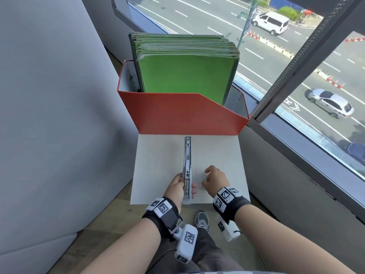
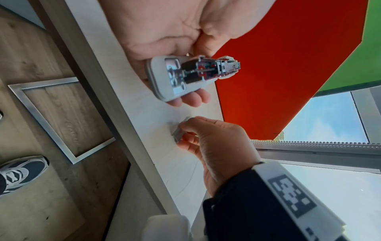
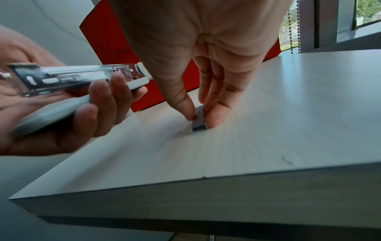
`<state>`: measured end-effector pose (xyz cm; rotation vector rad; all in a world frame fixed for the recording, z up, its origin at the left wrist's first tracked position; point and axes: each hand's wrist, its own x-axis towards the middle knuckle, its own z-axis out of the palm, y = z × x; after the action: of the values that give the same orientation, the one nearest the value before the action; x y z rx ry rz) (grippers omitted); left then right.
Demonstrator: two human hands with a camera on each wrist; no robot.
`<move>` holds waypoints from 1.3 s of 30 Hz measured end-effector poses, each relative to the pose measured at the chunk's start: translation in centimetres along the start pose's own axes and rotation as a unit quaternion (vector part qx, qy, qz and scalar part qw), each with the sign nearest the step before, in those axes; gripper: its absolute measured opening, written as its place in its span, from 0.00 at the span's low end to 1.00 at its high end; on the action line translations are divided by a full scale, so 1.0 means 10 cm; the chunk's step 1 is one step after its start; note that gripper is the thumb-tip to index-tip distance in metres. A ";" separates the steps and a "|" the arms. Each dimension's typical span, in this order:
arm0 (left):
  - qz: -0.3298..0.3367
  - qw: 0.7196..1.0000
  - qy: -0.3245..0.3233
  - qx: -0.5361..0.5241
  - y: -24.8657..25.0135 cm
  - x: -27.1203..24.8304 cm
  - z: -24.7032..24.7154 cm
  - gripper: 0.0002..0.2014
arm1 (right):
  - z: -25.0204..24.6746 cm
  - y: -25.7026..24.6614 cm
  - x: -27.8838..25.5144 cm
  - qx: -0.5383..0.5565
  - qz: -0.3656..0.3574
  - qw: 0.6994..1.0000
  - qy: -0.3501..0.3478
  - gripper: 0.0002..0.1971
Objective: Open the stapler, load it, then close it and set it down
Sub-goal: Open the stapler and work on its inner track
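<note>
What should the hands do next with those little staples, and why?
Probably lift the staples off the table and bring them to the stapler. The right hand already pinches them, and the left hand holds the stapler swung open, its metal channel facing up.

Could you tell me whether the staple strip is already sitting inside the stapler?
No, the right hand pinches the staple strip on the white table, apart from the stapler.

White table (image 1: 217, 155) carries a red open-top box (image 1: 177, 115) at its far edge holding upright green folders (image 1: 185, 76), grey partition (image 1: 49, 115) left, window (image 1: 276, 56) onto a road with cars, grey sneaker (image 1: 201, 220) on wood floor.
</note>
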<state>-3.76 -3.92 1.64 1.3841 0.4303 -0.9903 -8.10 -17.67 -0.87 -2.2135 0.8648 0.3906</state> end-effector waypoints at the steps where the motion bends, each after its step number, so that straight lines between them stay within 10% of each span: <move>1: 0.000 1.000 0.000 -0.001 0.00 0.00 0.00 0.16 | 0.00 0.00 0.00 -0.004 0.002 1.000 -0.001 0.12; 13: -0.003 1.000 0.004 -0.001 -0.01 -0.03 -0.03 0.16 | -0.14 -0.01 -0.02 0.127 0.005 0.992 0.020 0.08; 20: 0.003 1.000 0.000 0.005 -0.01 -0.03 0.01 0.15 | -0.45 -0.38 -0.21 0.453 -0.010 0.890 -0.054 0.11; 39: -0.008 1.000 0.000 0.013 0.09 -0.04 0.02 0.18 | -0.50 -0.69 -0.16 0.066 -0.187 0.980 -0.016 0.13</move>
<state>-3.38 -4.11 2.56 1.4059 0.4307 -1.0124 -4.49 -16.90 6.96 -2.1784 0.4275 0.1821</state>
